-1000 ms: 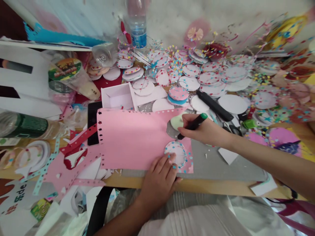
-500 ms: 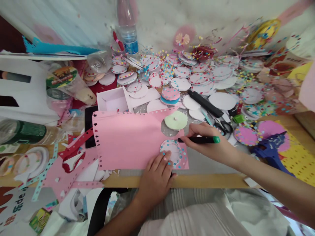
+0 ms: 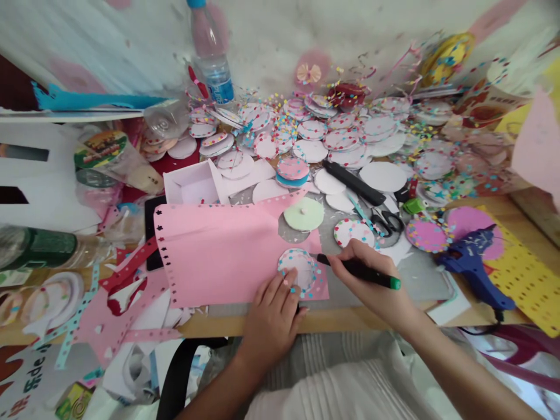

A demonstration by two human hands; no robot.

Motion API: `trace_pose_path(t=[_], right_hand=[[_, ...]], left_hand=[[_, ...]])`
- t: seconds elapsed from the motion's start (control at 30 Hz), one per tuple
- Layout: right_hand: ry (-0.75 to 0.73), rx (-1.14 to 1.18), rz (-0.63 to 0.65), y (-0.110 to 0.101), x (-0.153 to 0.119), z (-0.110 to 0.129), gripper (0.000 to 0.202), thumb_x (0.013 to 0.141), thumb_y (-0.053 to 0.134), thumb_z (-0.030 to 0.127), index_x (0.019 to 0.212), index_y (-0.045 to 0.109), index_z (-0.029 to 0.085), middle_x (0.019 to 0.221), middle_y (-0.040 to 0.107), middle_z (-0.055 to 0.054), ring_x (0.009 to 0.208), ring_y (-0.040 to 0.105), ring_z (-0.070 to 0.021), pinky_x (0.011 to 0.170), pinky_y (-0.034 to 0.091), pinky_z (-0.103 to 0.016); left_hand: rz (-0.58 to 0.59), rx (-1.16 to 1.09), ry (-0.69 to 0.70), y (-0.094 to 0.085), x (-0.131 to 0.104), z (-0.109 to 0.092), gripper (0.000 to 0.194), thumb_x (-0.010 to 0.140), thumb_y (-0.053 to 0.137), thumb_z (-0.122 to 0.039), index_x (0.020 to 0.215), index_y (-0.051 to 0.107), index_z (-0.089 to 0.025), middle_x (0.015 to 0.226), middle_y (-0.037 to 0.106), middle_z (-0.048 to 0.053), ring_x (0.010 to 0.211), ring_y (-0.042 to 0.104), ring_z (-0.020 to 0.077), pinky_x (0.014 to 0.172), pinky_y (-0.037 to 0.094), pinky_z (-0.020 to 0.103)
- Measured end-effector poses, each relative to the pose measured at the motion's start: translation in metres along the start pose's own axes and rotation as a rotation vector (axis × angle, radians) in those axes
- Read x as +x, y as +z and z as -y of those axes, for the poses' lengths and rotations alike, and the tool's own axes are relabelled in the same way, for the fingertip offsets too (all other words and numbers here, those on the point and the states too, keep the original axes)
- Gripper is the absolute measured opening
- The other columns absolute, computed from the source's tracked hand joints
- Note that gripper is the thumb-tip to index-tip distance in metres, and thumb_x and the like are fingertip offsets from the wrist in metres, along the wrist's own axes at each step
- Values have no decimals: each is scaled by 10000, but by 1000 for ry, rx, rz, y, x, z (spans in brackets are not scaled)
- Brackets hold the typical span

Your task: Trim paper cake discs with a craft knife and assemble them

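Observation:
In the head view, my right hand [image 3: 371, 280] is shut on a black pen [image 3: 356, 271] with a green end. The pen's tip is close to the upper right edge of a white paper disc [image 3: 300, 271] rimmed with blue and red dots. This disc lies on the right part of a pink paper sheet [image 3: 214, 251], which has holes punched along its edges. My left hand [image 3: 275, 303] rests with its fingers stretched out over the disc's lower left. A pale green disc [image 3: 303, 213] lies by a round cutout in the sheet, and a dotted disc [image 3: 353, 232] sits beyond my right hand.
Piles of decorated paper discs [image 3: 345, 140] fill the back. Black scissors [image 3: 387, 224], a long black tool [image 3: 354, 182] and a blue glue gun [image 3: 475, 265] lie on the right. An open white box [image 3: 192, 184] stands behind the sheet; a plastic bottle [image 3: 214, 64] is farther back.
My right hand has moved slightly down and right with the pen, uncovering the dotted disc behind it. My left hand still lies on the white disc. The view has shifted a little.

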State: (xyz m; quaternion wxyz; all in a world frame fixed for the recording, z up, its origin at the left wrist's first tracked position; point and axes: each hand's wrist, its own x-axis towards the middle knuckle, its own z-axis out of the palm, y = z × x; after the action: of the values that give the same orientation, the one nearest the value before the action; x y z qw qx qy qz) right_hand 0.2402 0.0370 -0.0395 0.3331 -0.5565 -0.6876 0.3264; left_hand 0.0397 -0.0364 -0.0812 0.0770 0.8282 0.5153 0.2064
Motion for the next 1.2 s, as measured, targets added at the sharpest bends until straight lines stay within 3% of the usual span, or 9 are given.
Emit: trace_pose_path(t=[0.23,0.6,0.73,0.83,0.93,1.0,1.1,1.2], right_hand=[[17,-24,-149,4,-22,-1,237,868,632,261,691,479,222,582,467,53,490,423,-98,465,346,-238],[40,-27,-190,20,-62,5,200,877,622,194,741,479,230,635,525,54,512,491,-85,505,420,-205],[49,21,-163,10,-63,5,212,865,632,215,708,490,228,598,518,54,483,477,-88,463,403,-208],[103,103,-164,-16,-50,8,187,861,649,272,722,531,231,575,545,47,458,488,-97,420,375,-213],[176,134,-158,-48,-21,17,120,865,653,333,809,593,246,596,588,32,494,523,-117,438,372,-231],[99,150,-107,-62,6,27,137,826,693,373,860,621,262,672,610,17,562,546,-130,467,384,-240],[-47,197,64,-60,51,45,136,797,708,349,787,616,249,651,581,19,533,500,-120,451,351,-243],[-102,214,272,-34,87,61,172,780,691,342,707,591,223,565,507,45,473,414,-93,420,279,-235]], left_hand=[[-8,7,3,-1,2,-1,258,966,433,-276,1072,633,-154,1334,625,86,1167,585,248,978,399,380],[-23,9,46,-3,5,0,283,974,417,-268,1105,618,-117,1313,634,125,1185,586,266,989,405,395],[-32,-4,42,-3,5,0,265,970,428,-267,1075,625,-124,1319,631,117,1199,583,256,1009,396,390],[-33,-11,58,-3,4,1,269,962,433,-249,1098,624,-116,1329,624,123,1219,573,246,1025,395,388],[-33,4,76,-2,2,1,311,961,432,-252,1167,611,-105,1331,623,119,1225,570,240,1046,387,391],[-30,24,79,-1,0,1,341,965,426,-272,1201,605,-103,1339,617,111,1222,571,237,1058,380,392],[-33,64,66,2,-2,-1,361,969,429,-301,1211,610,-103,1357,604,105,1231,565,226,1059,378,379],[-37,122,51,5,-5,-4,360,969,451,-321,1217,611,-113,1374,590,95,1233,559,204,1015,402,348]])
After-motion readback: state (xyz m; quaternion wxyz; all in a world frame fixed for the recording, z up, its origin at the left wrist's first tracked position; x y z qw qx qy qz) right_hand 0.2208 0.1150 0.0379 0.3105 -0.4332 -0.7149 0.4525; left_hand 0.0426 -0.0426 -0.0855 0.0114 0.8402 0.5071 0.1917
